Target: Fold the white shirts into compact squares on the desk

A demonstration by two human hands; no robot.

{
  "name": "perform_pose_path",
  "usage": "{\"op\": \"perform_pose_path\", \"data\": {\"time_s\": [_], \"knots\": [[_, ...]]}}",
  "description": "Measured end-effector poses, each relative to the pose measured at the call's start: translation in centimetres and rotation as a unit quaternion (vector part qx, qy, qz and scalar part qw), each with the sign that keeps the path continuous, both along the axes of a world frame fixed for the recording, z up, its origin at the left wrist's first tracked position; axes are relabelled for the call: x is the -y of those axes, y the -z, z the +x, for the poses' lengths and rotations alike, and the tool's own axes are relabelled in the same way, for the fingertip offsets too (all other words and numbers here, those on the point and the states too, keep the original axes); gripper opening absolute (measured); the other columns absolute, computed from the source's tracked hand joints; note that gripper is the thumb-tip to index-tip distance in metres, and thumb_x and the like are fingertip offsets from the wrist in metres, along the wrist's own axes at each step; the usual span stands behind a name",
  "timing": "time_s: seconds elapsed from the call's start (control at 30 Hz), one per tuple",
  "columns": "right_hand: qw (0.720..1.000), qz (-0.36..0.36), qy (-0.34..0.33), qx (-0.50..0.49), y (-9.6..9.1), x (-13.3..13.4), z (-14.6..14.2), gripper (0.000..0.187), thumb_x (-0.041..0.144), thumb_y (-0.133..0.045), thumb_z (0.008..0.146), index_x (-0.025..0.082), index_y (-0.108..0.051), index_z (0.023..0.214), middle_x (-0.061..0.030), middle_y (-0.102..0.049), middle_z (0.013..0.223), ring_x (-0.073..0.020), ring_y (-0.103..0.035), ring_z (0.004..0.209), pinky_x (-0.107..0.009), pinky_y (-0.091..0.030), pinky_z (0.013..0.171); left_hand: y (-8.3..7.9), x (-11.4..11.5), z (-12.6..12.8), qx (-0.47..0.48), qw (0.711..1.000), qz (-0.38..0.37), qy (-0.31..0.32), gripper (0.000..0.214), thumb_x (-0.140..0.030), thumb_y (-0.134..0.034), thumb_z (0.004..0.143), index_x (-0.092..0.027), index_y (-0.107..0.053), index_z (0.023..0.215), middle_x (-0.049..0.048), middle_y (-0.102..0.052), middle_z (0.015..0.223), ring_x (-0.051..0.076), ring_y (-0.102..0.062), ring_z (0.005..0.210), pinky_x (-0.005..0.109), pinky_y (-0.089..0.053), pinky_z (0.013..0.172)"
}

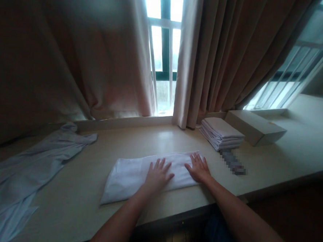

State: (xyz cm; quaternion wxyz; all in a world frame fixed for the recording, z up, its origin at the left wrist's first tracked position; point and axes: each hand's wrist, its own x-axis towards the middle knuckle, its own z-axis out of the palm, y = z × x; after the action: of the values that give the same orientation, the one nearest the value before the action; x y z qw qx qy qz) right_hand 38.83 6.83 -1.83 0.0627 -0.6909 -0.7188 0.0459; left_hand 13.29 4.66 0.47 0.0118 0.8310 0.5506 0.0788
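Observation:
A folded white cloth (130, 177) lies as a long flat strip on the pale desk (71, 206), near its front edge. My left hand (159, 175) rests on the middle of the cloth, palm down with fingers spread. Toward the cloth's right end, my right hand (198, 167) also lies flat, its fingers apart and thumb pointing left. Neither hand grips anything. What kind of garment or linen the cloth is, I cannot tell.
A stack of folded white cloths (222, 134) sits at the back right, beside a closed box (255, 126). A blurred-out dark object (233, 162) lies before the stack. Crumpled light cloth (29, 171) covers the left side. Brown curtains (214, 55) hang behind the desk.

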Motion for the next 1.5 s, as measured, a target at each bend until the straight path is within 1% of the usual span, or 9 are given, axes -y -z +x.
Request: {"op": "perform_pose_path", "data": {"time_s": [0.07, 0.13, 0.37, 0.5, 0.73, 1.13, 1.27, 1.4, 1.5], "knots": [[1.0, -0.001, 0.0, 0.003, 0.1, 0.0, 0.0, 0.08, 0.067, -0.019, 0.092, 0.015, -0.021, 0.152, -0.0112, -0.012, 0.159, -0.0239, -0.002, 0.146, -0.045, 0.008, 0.114, 0.8, -0.6, 0.2, 0.006, 1.0, -0.016, -0.017, 0.066, -0.067, -0.025, 0.088, -0.036, -0.034, 0.145, 0.0041, -0.026, 0.157, 0.031, -0.02, 0.144, 0.055, -0.016, 0.114], [1.0, 0.001, 0.0, 0.005, 0.2, 0.0, 0.0, 0.079, 0.067, -0.018, 0.092, 0.015, -0.021, 0.152, -0.0109, -0.012, 0.159, -0.0236, -0.002, 0.146, -0.045, 0.008, 0.114, 1.5, -1.1, -1.9, 0.005, 0.999, -0.016, -0.042, 0.066, -0.066, -0.022, 0.089, -0.035, -0.03, 0.147, 0.0033, -0.023, 0.158, 0.029, -0.018, 0.145, 0.052, -0.014, 0.115], [1.0, 0.008, -0.007, 0.01, 0.7, -0.2, 0.2, 0.078, 0.067, -0.02, 0.092, 0.016, -0.021, 0.152, -0.0107, -0.014, 0.159, -0.0241, -0.004, 0.146, -0.046, 0.005, 0.115, 2.9, -2.5, -15.2, -0.029, 0.981, -0.028, -0.192, 0.073, -0.068, -0.016, 0.088, -0.029, -0.028, 0.149, 0.0037, -0.025, 0.157, 0.029, -0.017, 0.145, 0.054, -0.013, 0.115], [0.999, 0.027, -0.018, 0.017, 0.9, -0.2, 0.3, 0.077, 0.066, -0.019, 0.093, 0.016, -0.024, 0.151, -0.0099, -0.016, 0.158, -0.0234, -0.003, 0.146, -0.046, 0.003, 0.116, 3.9, -3.0, -19.1, -0.023, 0.968, -0.032, -0.249, 0.077, -0.067, -0.015, 0.088, -0.023, -0.026, 0.15, 0.0046, -0.021, 0.158, 0.028, -0.017, 0.145, 0.052, -0.018, 0.114], [0.999, 0.029, -0.013, 0.025, 1.0, -0.2, 0.3, 0.077, 0.066, -0.02, 0.092, 0.016, -0.025, 0.151, -0.009, -0.016, 0.158, -0.0228, -0.004, 0.146, -0.047, 0.0, 0.116, 4.0, -2.4, -18.8, -0.017, 0.965, -0.031, -0.261, 0.076, -0.066, -0.015, 0.088, -0.023, -0.026, 0.15, 0.0047, -0.019, 0.159, 0.027, -0.015, 0.146, 0.049, -0.015, 0.116], [0.999, 0.011, -0.026, 0.034, 1.0, 1.1, 0.7, 0.076, 0.064, -0.022, 0.092, 0.016, -0.022, 0.151, -0.01, -0.015, 0.158, -0.0239, -0.004, 0.146, -0.047, 0.001, 0.116, 3.7, 1.0, -18.1, -0.017, 0.962, -0.024, -0.272, 0.075, -0.064, -0.018, 0.089, -0.02, -0.026, 0.15, 0.0075, -0.02, 0.158, 0.027, -0.015, 0.146, 0.048, -0.013, 0.116], [0.999, 0.002, -0.03, 0.045, -0.2, 1.5, 0.4, 0.076, 0.062, -0.024, 0.092, 0.013, -0.024, 0.151, -0.0127, -0.017, 0.158, -0.0273, -0.005, 0.146, -0.048, 0.003, 0.115, 3.7, 0.9, -17.9, -0.011, 0.962, -0.022, -0.273, 0.075, -0.064, -0.017, 0.089, -0.021, -0.027, 0.15, 0.0083, -0.02, 0.158, 0.029, -0.018, 0.145, 0.05, -0.016, 0.115], [0.996, -0.013, -0.065, 0.058, -2.1, 0.2, 0.0, 0.081, 0.062, -0.033, 0.088, 0.004, -0.035, 0.145, -0.0198, -0.027, 0.153, -0.032, -0.012, 0.144, -0.045, 0.005, 0.115, 4.1, 0.5, -17.9, -0.022, 0.963, -0.018, -0.269, 0.074, -0.062, -0.019, 0.089, -0.02, -0.028, 0.149, 0.0086, -0.022, 0.158, 0.029, -0.018, 0.145, 0.05, -0.017, 0.114], [0.997, -0.022, -0.061, 0.036, -2.1, -0.9, 0.2, 0.084, 0.064, -0.033, 0.087, 0.001, -0.039, 0.141, -0.0214, -0.028, 0.152, -0.0313, -0.017, 0.143, -0.04, -0.001, 0.116, 4.0, 0.7, -17.9, -0.033, 0.961, -0.013, -0.276, 0.073, -0.061, -0.019, 0.09, -0.02, -0.028, 0.149, 0.0084, -0.022, 0.158, 0.029, -0.018, 0.145, 0.049, -0.017, 0.114]]}}
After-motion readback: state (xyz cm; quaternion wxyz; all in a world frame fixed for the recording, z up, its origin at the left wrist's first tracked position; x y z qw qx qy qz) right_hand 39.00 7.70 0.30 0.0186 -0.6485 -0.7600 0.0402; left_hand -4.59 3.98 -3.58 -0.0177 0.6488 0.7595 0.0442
